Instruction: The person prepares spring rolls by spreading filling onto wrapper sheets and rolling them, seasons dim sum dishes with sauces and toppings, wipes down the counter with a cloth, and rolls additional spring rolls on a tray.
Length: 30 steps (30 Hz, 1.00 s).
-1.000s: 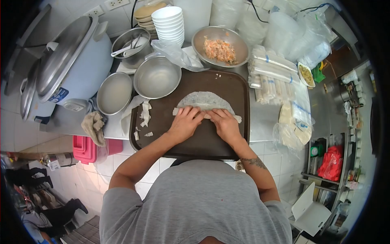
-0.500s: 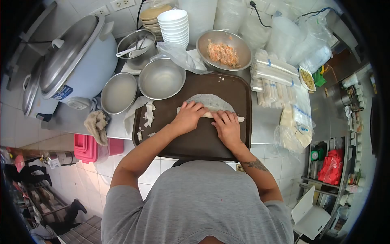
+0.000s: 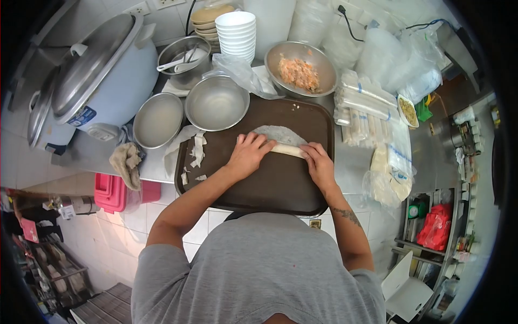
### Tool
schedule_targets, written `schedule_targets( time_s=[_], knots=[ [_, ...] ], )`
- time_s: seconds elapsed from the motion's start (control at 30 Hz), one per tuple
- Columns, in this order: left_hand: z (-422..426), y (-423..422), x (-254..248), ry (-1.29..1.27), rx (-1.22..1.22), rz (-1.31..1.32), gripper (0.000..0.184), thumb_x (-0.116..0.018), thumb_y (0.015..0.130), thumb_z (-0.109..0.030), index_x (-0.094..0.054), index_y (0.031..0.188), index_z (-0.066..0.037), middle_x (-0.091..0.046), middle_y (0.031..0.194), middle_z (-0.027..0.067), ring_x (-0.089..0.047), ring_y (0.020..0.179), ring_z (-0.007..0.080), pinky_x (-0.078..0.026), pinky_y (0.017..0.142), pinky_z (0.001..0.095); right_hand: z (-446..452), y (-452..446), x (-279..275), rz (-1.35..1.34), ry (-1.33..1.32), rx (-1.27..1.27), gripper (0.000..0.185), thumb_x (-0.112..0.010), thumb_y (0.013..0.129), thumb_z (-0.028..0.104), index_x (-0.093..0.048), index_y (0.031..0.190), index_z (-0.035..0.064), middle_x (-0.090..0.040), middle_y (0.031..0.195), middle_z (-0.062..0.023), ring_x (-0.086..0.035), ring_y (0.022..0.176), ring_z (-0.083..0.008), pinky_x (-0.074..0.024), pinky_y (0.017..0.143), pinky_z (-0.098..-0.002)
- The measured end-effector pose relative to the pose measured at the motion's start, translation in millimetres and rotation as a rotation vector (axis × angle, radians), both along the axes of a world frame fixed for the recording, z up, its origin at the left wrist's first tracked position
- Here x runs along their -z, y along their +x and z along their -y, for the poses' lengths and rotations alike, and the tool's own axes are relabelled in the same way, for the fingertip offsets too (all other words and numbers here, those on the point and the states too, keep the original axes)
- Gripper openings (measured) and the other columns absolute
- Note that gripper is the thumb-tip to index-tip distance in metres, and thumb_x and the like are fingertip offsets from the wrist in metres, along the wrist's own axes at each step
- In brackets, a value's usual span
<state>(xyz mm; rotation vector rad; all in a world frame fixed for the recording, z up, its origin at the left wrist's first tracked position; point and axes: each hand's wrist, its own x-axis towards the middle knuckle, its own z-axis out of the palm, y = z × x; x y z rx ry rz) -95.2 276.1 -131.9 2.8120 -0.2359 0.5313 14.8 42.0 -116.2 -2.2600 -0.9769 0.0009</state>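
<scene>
Bright, even light; bowed, dark-rimmed edges, seemingly softer there.

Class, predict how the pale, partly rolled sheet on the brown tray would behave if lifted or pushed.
The unrolled flap looks thin and translucent, so it would probably droop and could tear. The rolled part looks thicker and rounded, so it may sag less and roll easily.

The tray [image 3: 275, 183] is plain dark brown; on it, an off-white roll [image 3: 287, 149] and a greyish sheet [image 3: 279, 133]. Beyond it, a mixture [image 3: 299, 74] (mottled orange and white). Right of it, blue-striped whitish packets [image 3: 367, 98].
</scene>
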Motion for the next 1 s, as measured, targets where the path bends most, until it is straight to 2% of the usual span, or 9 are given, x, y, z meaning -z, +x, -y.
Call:
schedule_targets(
  time_s=[0.13,0.23,0.33,0.43,0.53,0.67,0.77,0.87,1.0],
  knots=[
    [-4,6,-2,-0.025,0.019,-0.063,0.05,-0.061,0.076,-0.001,-0.061,0.124,-0.015,-0.055,0.113,0.0054,-0.049,0.106,0.0272,-0.036,0.085,0.0433,-9,-3,7,0.308,-0.024,0.088,0.024,-0.064,0.088,0.01,-0.068,0.112,0.0103,-0.06,0.113,-0.0083,-0.06,0.101,-0.0305,-0.0516,0.085,-0.0396],
    [-9,14,-7,-0.025,0.04,-0.162,0.045,-0.058,0.082,-0.003,-0.061,0.125,-0.016,-0.056,0.113,0.0046,-0.05,0.105,0.0272,-0.036,0.086,0.0424,-16,-8,2,0.496,-0.07,-0.128,0.031,-0.066,0.084,0.01,-0.067,0.115,0.0104,-0.06,0.11,-0.0065,-0.058,0.1,-0.0288,-0.0492,0.087,-0.0399],
    [-14,21,-12,-0.081,0.048,-0.242,0.046,-0.058,0.082,-0.002,-0.061,0.126,-0.016,-0.056,0.113,0.0055,-0.05,0.105,0.0272,-0.036,0.086,0.0427,-24,-13,2,0.435,-0.03,-0.082,0.036,-0.068,0.081,0.009,-0.067,0.117,0.0147,-0.06,0.108,-0.0063,-0.057,0.1,-0.0275,-0.0479,0.088,-0.0399],
    [-15,23,-10,-0.169,0.022,-0.156,0.046,-0.059,0.083,-0.003,-0.06,0.127,-0.016,-0.056,0.112,0.0067,-0.05,0.104,0.0276,-0.037,0.085,0.0432,-22,-5,2,0.391,-0.079,-0.077,0.036,-0.068,0.082,0.01,-0.067,0.118,0.0161,-0.061,0.108,-0.005,-0.057,0.099,-0.0268,-0.049,0.086,-0.0394],
    [-8,11,-11,0.047,-0.055,-0.025,0.048,-0.061,0.082,-0.004,-0.059,0.128,-0.017,-0.055,0.11,0.0075,-0.05,0.103,0.0278,-0.037,0.084,0.043,-19,8,0,0.299,-0.113,-0.101,0.035,-0.065,0.085,0.012,-0.066,0.12,0.0191,-0.062,0.107,-0.0044,-0.058,0.097,-0.0251,-0.0494,0.085,-0.039],
    [-6,4,0,0.046,-0.024,0.073,0.053,-0.062,0.079,-0.002,-0.058,0.129,-0.018,-0.054,0.108,0.0071,-0.05,0.103,0.0277,-0.037,0.083,0.0428,-21,9,-8,0.187,-0.161,-0.066,0.034,-0.061,0.088,0.012,-0.065,0.122,0.0183,-0.064,0.105,-0.006,-0.06,0.094,-0.0239,-0.0503,0.083,-0.0376],
    [-13,9,0,0.054,-0.015,0.01,0.054,-0.062,0.078,-0.001,-0.058,0.129,-0.018,-0.055,0.109,0.0067,-0.051,0.104,0.0273,-0.037,0.083,0.0427,-30,7,-4,0.214,-0.017,0.076,0.033,-0.061,0.088,0.011,-0.065,0.121,0.0159,-0.063,0.107,-0.0058,-0.059,0.098,-0.0248,-0.0491,0.086,-0.0382],
    [-18,19,-6,0.026,-0.009,-0.077,0.054,-0.061,0.078,0.0,-0.058,0.129,-0.018,-0.055,0.109,0.0067,-0.051,0.105,0.027,-0.037,0.083,0.0427,-25,5,1,0.51,-0.105,-0.116,0.032,-0.063,0.086,0.012,-0.065,0.118,0.0139,-0.061,0.108,-0.0055,-0.058,0.101,-0.0262,-0.0473,0.09,-0.0397],
    [-22,28,-8,-0.036,-0.033,-0.096,0.052,-0.061,0.078,0.0,-0.059,0.127,-0.017,-0.055,0.109,0.0076,-0.051,0.107,0.0276,-0.038,0.085,0.0424,-31,6,-1,0.489,-0.046,-0.098,0.034,-0.066,0.083,0.013,-0.066,0.117,0.0137,-0.061,0.109,-0.0047,-0.057,0.101,-0.0268,-0.0466,0.09,-0.0398]
  ],
)
